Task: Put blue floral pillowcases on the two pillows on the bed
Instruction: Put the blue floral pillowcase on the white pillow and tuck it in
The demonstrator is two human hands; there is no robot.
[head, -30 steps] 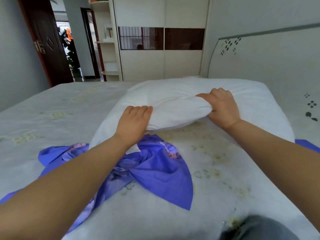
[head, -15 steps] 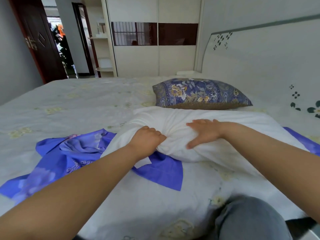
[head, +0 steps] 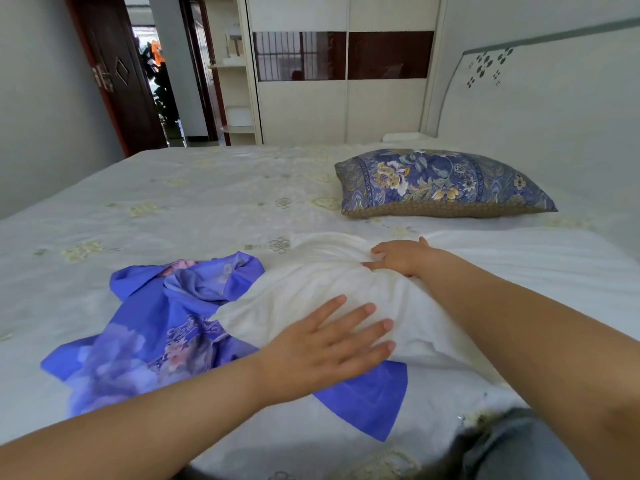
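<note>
White pillow (head: 502,271) lying bare on the bed (head: 173,209), left hand (head: 322,348) flat with fingers spread on its near end, right hand (head: 401,256) pinching bunched fabric farther back, blue floral pillowcase (head: 166,327) crumpled partly beneath, covered floral pillow (head: 440,181) beyond by the headboard (head: 554,116)
</note>
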